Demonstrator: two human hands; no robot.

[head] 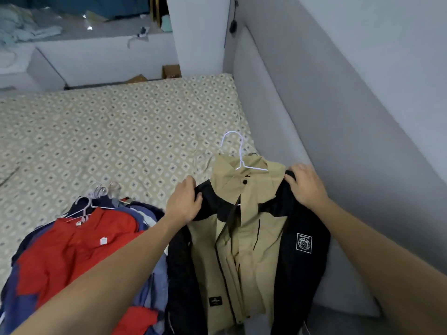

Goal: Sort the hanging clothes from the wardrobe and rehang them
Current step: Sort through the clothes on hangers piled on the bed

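A tan and black jacket (244, 240) on a white wire hanger (238, 153) lies on the right side of the bed, its hook pointing away from me. My left hand (185, 201) grips the jacket's black left shoulder. My right hand (306, 184) grips the black right shoulder. To the left lies a pile of hung clothes (79, 257) with a red shirt (72, 250) on top and several white hangers (96, 197) sticking out at its far end.
The bed's patterned sheet (116, 131) spreads out beyond the clothes. A grey padded headboard (302, 122) runs along the right. A white ledge (96, 56) and cardboard boxes (170, 71) stand past the far edge of the bed.
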